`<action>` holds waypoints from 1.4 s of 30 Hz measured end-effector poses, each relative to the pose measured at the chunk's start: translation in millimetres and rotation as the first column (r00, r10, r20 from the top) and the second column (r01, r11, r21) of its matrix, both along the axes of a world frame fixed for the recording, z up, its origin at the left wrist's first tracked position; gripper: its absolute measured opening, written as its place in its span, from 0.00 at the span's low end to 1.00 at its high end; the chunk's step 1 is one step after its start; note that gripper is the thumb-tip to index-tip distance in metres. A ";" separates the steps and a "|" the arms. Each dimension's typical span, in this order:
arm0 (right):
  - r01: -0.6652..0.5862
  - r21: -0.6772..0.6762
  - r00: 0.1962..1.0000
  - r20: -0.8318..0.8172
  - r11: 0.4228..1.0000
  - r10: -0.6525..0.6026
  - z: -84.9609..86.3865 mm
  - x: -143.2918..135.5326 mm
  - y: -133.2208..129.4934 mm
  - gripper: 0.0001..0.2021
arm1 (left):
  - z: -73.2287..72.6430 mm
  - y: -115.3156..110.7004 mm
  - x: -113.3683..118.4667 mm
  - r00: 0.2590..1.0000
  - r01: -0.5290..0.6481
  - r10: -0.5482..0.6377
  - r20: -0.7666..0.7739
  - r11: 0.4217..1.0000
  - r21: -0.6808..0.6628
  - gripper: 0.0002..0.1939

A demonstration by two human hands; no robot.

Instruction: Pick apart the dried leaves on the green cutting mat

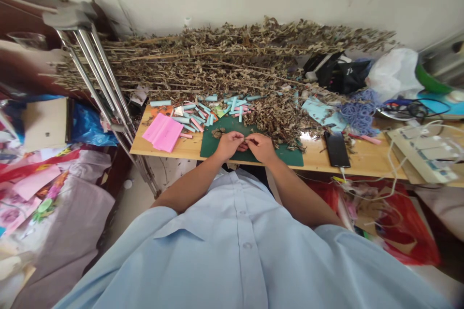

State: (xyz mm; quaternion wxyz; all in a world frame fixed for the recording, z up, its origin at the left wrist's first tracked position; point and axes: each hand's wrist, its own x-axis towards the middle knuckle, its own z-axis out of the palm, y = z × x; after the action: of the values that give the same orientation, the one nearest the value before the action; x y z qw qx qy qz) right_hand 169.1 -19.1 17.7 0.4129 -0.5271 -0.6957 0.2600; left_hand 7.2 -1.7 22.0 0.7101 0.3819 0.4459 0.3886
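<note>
My left hand (231,145) and my right hand (261,147) meet over a green mat (286,155) at the table's front edge. The fingers of both are pinched together, fingertips almost touching; whatever sits between them is too small to make out. Just behind my left hand lies a small clump of dried leaf (218,132). A larger heap of crumbled dried leaves (277,118) spreads over the mat's back right part, behind my right hand. Left of the mat are several blue and pink paper rolls (197,118) and a stack of pink paper sheets (165,131).
Long bundles of dried stalks (203,65) lie along the wall. A black phone (337,148) with a cable rests at the right, near a power strip (422,152) and purple string (359,112). Metal crutches (105,77) lean at the left table end. A red bag (409,227) sits below.
</note>
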 end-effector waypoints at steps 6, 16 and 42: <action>-0.066 0.083 0.991 0.123 0.994 0.055 5.8 0.2 1.6 0.07 | -1.5 0.3 -1.2 1.000 0.019 -0.019 -0.008 1.000 0.013 0.08; -0.031 0.019 0.998 0.050 0.999 0.030 3.5 -0.4 0.4 0.07 | 1.1 0.1 -0.3 1.000 -0.007 0.007 -0.023 1.000 0.007 0.04; -0.043 -0.439 0.671 -0.678 0.897 -0.300 -9.8 -18.2 4.6 0.10 | -0.4 0.4 -7.6 0.989 -0.059 0.068 0.134 0.996 -0.066 0.10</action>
State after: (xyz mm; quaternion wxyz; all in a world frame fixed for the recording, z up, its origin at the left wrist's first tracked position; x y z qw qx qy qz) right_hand 150.9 -14.5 7.9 0.5502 -0.5036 -0.3595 0.5607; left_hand -0.4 -1.2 21.6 0.7377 0.3179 0.4200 0.4222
